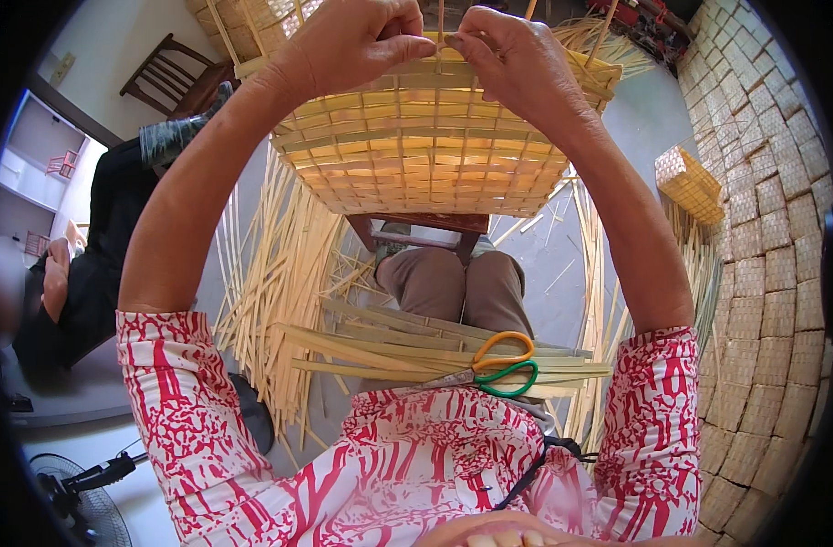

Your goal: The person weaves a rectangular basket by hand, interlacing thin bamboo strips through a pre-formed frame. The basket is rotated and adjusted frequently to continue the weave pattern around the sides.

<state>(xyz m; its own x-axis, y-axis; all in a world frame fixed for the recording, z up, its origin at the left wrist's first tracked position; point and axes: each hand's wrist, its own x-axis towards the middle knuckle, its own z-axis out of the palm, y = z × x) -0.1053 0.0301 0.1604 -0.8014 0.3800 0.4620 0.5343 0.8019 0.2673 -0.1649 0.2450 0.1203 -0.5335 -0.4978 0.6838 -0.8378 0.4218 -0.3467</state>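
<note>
A woven basket point(425, 150) of pale yellow bamboo strips stands before me on a small brown wooden stool point(416, 226). Upright strip ends point(601, 35) stick up along its rim. My left hand point(362, 41) and my right hand point(518, 59) meet at the rim's middle, on either side of one upright strip point(440, 55). Both thumbs and forefingers are closed in a pinch on the bamboo strip there. Across my lap lie loose flat strips point(371, 351), with scissors point(503, 365) with one orange and one green handle on top.
Many cut strips point(275, 283) cover the floor to the left, more point(599, 292) to the right. Stacked woven baskets point(763, 301) form a wall at right, with a single basket point(688, 185) before it. A seated person point(79, 283), a wooden chair point(175, 77) and a fan point(83, 497) are left.
</note>
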